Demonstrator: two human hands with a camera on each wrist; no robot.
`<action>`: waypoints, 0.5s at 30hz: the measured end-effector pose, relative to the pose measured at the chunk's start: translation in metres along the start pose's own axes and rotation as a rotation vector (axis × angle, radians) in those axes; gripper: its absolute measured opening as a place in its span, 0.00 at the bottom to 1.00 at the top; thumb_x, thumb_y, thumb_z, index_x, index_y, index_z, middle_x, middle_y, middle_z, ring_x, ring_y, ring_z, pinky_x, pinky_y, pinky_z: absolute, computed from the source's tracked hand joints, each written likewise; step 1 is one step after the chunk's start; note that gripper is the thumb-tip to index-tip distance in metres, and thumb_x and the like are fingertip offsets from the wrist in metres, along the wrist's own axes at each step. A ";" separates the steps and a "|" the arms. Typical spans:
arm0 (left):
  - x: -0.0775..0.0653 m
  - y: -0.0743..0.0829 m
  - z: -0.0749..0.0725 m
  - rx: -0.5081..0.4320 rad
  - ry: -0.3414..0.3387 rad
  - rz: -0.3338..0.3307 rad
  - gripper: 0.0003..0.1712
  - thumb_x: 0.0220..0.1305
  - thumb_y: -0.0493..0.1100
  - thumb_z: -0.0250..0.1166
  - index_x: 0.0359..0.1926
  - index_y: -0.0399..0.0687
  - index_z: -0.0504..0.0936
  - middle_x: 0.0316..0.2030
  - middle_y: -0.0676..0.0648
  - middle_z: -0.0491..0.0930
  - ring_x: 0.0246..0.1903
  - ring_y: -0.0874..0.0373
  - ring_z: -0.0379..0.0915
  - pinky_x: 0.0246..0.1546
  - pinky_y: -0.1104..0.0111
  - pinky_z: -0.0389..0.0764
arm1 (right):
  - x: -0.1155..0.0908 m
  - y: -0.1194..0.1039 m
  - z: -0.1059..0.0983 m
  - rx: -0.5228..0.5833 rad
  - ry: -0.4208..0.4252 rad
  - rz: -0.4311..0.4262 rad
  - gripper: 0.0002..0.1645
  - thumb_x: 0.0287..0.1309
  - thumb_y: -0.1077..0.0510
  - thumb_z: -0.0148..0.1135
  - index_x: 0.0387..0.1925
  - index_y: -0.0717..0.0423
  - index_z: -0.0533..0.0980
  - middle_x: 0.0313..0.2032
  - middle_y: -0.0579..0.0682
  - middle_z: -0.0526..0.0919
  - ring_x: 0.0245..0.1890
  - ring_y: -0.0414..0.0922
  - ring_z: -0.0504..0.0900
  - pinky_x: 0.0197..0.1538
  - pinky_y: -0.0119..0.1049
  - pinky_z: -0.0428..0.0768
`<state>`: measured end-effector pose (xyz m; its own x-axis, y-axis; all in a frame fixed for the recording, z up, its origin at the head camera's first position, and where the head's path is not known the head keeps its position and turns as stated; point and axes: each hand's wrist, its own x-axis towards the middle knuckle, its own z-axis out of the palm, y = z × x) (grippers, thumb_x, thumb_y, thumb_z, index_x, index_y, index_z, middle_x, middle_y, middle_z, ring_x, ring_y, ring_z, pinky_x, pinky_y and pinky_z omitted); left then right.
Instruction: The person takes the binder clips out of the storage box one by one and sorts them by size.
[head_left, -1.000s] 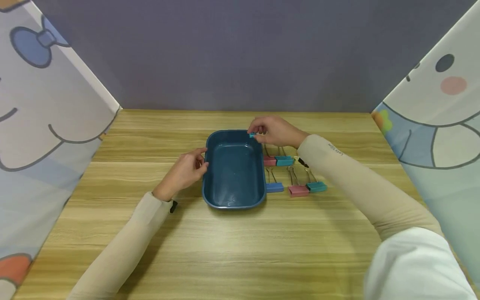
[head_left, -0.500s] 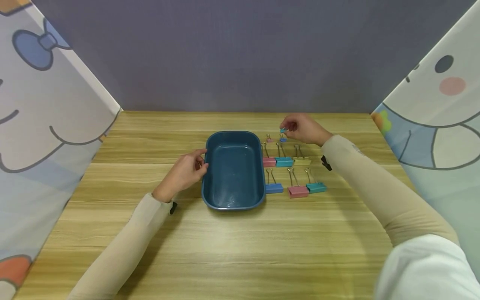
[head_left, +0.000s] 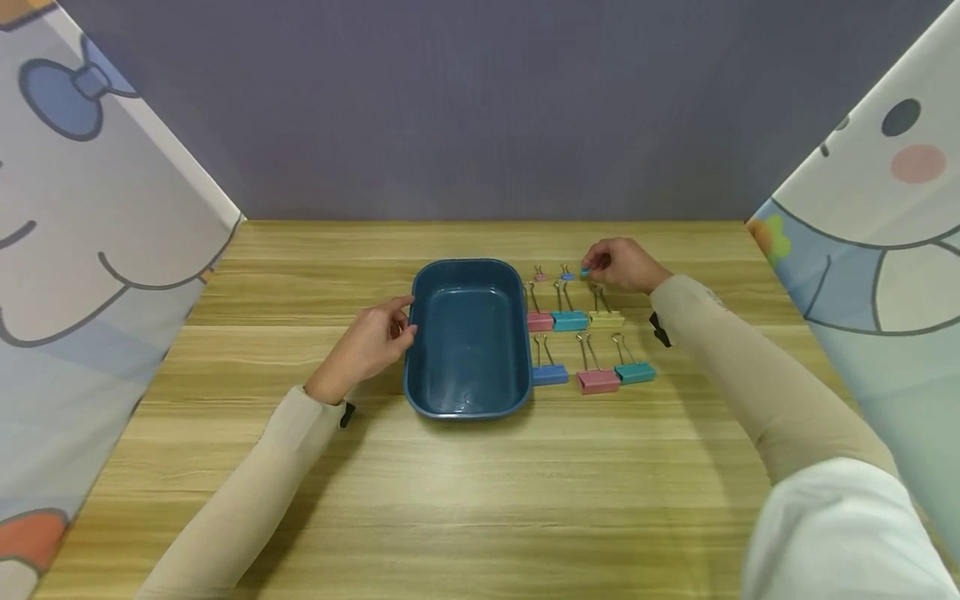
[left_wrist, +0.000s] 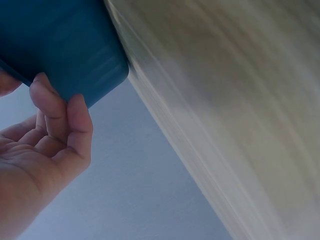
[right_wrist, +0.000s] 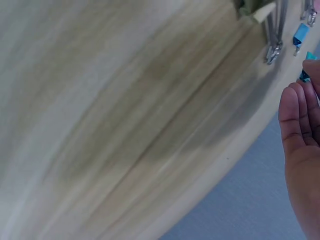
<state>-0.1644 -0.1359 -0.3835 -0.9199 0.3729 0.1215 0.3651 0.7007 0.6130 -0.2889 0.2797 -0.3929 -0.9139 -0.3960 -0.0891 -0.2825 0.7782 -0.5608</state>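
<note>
In the head view, my right hand pinches a small teal binder clip low over the tabletop, at the right end of a row with a small pink binder clip and a small blue one. The right wrist view shows the teal clip partly hidden by the fingertips. My left hand touches the left side of a dark blue tray; in the left wrist view, its loosely bent fingers rest against the tray's outer wall.
Right of the tray lie two rows of larger binder clips, including a yellow clip, a pink clip and a teal clip. A grey panel stands behind the wooden table, with printed cloths at both sides.
My right hand has moved right from the tray's far right corner, carrying the small teal binder clip to the end of the small clip row. My left hand stays at the tray.
</note>
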 end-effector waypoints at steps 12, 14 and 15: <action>0.001 0.002 0.000 0.006 -0.007 -0.001 0.27 0.61 0.36 0.60 0.61 0.31 0.69 0.30 0.48 0.77 0.26 0.57 0.71 0.27 0.65 0.74 | 0.001 0.008 0.003 -0.006 -0.067 0.042 0.07 0.56 0.67 0.62 0.38 0.60 0.80 0.38 0.54 0.81 0.37 0.50 0.78 0.42 0.46 0.76; 0.001 0.003 -0.002 0.023 0.003 -0.004 0.27 0.62 0.38 0.60 0.61 0.31 0.69 0.33 0.47 0.77 0.28 0.55 0.71 0.28 0.64 0.74 | 0.001 0.008 0.002 -0.006 -0.073 0.046 0.07 0.57 0.66 0.62 0.39 0.59 0.80 0.38 0.54 0.80 0.38 0.50 0.77 0.42 0.47 0.76; 0.001 0.004 -0.003 0.039 0.017 -0.002 0.28 0.62 0.39 0.60 0.61 0.31 0.69 0.35 0.45 0.77 0.30 0.54 0.72 0.30 0.63 0.74 | 0.001 0.007 0.001 -0.006 -0.073 0.042 0.07 0.58 0.65 0.61 0.39 0.60 0.79 0.39 0.54 0.80 0.38 0.50 0.77 0.42 0.47 0.76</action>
<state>-0.1643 -0.1348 -0.3789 -0.9229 0.3610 0.1337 0.3679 0.7251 0.5822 -0.2911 0.2839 -0.3979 -0.9015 -0.3969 -0.1727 -0.2458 0.7978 -0.5506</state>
